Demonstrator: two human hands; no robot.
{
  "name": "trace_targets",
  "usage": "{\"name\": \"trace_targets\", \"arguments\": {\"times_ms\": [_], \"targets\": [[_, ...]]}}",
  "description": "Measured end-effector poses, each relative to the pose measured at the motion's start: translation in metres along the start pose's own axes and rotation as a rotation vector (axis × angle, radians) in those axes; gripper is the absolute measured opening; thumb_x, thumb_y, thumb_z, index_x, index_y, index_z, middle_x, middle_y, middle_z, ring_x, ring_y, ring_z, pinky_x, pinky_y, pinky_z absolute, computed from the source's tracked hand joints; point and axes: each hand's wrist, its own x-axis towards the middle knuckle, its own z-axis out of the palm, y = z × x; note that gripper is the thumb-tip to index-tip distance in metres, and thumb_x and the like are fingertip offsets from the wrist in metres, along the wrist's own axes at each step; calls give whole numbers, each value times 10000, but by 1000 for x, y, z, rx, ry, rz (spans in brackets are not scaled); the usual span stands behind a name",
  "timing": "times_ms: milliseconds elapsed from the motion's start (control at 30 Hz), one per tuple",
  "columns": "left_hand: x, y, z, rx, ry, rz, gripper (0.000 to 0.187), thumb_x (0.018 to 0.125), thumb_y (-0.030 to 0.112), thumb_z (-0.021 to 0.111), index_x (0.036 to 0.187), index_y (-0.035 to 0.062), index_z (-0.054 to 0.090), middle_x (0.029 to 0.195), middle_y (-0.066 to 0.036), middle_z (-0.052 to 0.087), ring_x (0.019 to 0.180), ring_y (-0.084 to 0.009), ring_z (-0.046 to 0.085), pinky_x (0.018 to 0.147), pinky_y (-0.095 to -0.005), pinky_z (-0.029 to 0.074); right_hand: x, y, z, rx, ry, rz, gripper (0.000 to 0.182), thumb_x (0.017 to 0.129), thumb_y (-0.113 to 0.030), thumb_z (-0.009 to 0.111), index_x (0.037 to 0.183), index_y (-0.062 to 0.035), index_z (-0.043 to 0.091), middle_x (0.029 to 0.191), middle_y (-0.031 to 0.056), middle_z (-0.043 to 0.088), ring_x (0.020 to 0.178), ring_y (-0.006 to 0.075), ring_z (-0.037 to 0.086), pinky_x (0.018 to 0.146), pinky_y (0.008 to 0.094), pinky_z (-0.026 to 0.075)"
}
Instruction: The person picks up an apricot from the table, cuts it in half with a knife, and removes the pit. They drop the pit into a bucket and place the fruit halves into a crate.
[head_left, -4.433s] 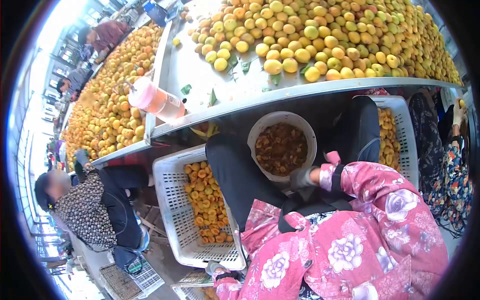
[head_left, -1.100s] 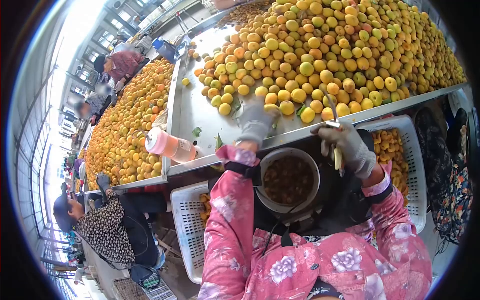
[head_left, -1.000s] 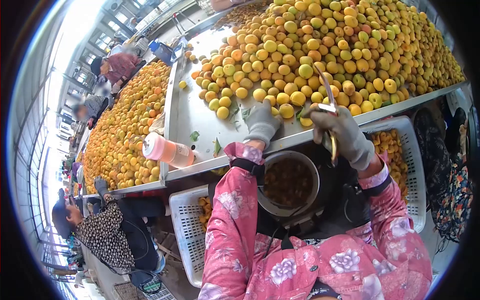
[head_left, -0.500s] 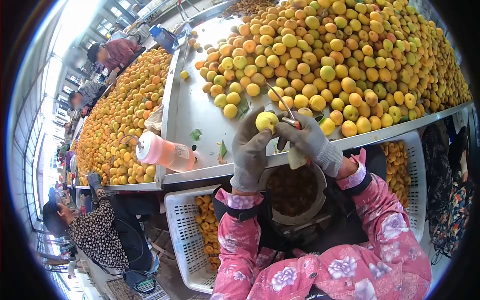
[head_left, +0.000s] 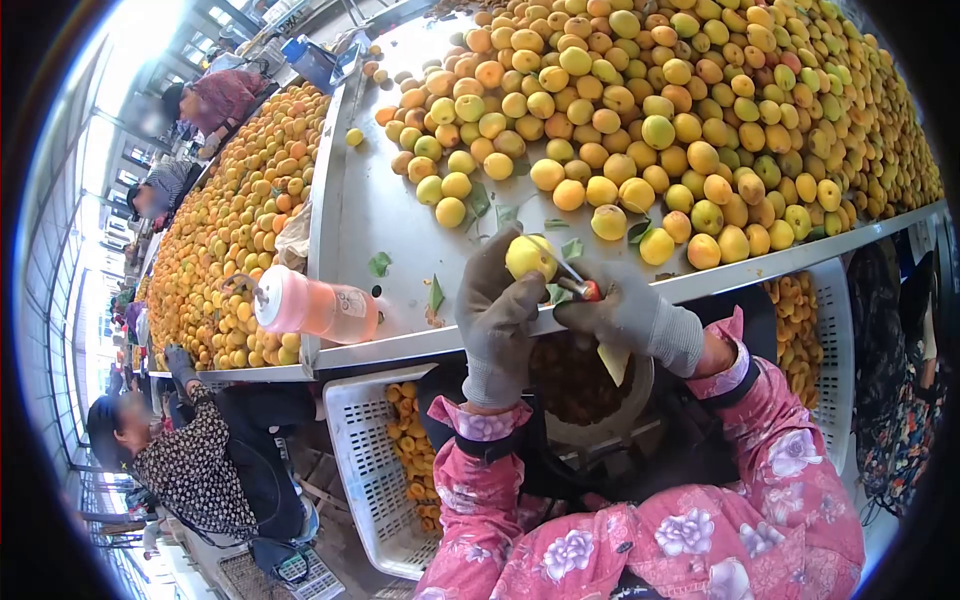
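A yellow apricot [head_left: 528,257] is gripped in the gloved fingers of my left hand [head_left: 494,325], above the front edge of the metal table [head_left: 405,220]. My right hand [head_left: 636,318], also in a grey glove, is closed on a small knife [head_left: 591,291] with a red handle. The thin blade lies against the apricot's right side. A pale flap [head_left: 613,362] hangs below the right hand. Beneath both hands stands a round bucket [head_left: 592,436] with dark brown contents, partly hidden by my hands.
A big heap of apricots [head_left: 650,130] covers the table's far and right side. At left stands a pink bottle [head_left: 320,308]. White crates [head_left: 365,490] of halved apricots flank my legs. A co-worker [head_left: 195,470] sits at left beside another apricot heap [head_left: 235,200].
The knife blade has swung from pointing up and away to lying on the apricot. Both hands have dropped slightly, and the view has shifted a little.
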Motion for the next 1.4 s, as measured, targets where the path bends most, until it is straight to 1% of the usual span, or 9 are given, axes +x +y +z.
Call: {"name": "trace_targets", "arguments": {"times_ms": [200, 633, 800, 867, 933, 1133, 1267, 1333, 1400], "targets": [[-23, -7, 0, -173, -100, -34, 547, 739, 56, 664, 1206, -64, 406, 1049, -130, 551, 912, -185, 562, 807, -283, 467, -12, 25, 11, -39, -49, -197, 309, 763, -61, 548, 1069, -34, 505, 747, 10, 542, 619, 70, 504, 546, 221, 421], [-93, -42, -9, 35, -182, -133, 550, 709, -36, 661, 1197, -63, 410, 1177, -136, 464, 1033, -192, 507, 891, -306, 421, -67, 88, 29, 42, 13, -8, 305, 745, -48, 554, 1045, -15, 513, 820, 88, 589, 739, 148, 551, 692, 276, 454], [-100, -44, -9, 329, -167, 195, 626, 694, 94, 702, 1223, -47, 400, 1162, -116, 450, 1090, -180, 455, 919, -289, 371, -82, 89, 40, -238, 229, -309, 369, 762, -77, 563, 1119, -33, 483, 892, 152, 598, 795, 257, 589, 720, 319, 457], [-99, -32, -9, 421, -134, 154, 616, 722, 177, 680, 1227, -39, 401, 1144, -102, 472, 1039, -170, 483, 890, -277, 384, -84, 88, 43, -290, 283, -380, 387, 766, -89, 565, 1139, -41, 472, 913, 169, 597, 820, 295, 594, 727, 332, 458], [-97, -28, -8, 42, -295, -255, 570, 753, 190, 643, 1221, -36, 407, 1120, -84, 500, 995, -159, 504, 882, -270, 388, -86, 88, 45, -283, 290, -358, 416, 764, -116, 572, 1159, -52, 457, 949, 189, 596, 867, 341, 581, 744, 348, 459], [-99, -33, 1, -74, -204, -363, 491, 735, 107, 651, 1159, -44, 456, 1012, -69, 554, 880, -133, 546, 803, -257, 443, -83, 87, 41, -446, 319, -111, 398, 755, -147, 571, 1126, -40, 477, 884, 196, 608, 849, 366, 574, 736, 358, 470], [-98, -51, 0, 377, -147, -123, 452, 708, 38, 668, 1110, -42, 479, 972, -65, 563, 819, -124, 557, 754, -237, 460, -70, 105, 33, -325, 292, -162, 384, 744, -156, 577, 1100, -37, 495, 860, 191, 611, 833, 366, 577, 723, 357, 473], [-96, -54, -2, 413, -162, -142, 438, 720, 55, 667, 1102, -42, 476, 955, -67, 566, 818, -123, 558, 752, -238, 461, -68, 101, 30, -377, 187, 107, 238, 762, -46, 529, 996, -2, 515, 826, 121, 611, 780, 188, 589, 667, 306, 461], [-94, -54, -2, 451, -182, -163, 425, 732, 72, 666, 1093, -42, 473, 938, -69, 569, 817, -123, 558, 751, -239, 462, -73, 101, 30, -382, 230, 22, 224, 762, -53, 531, 979, -1, 516, 811, 132, 604, 764, 217, 594, 658, 308, 460]]}}
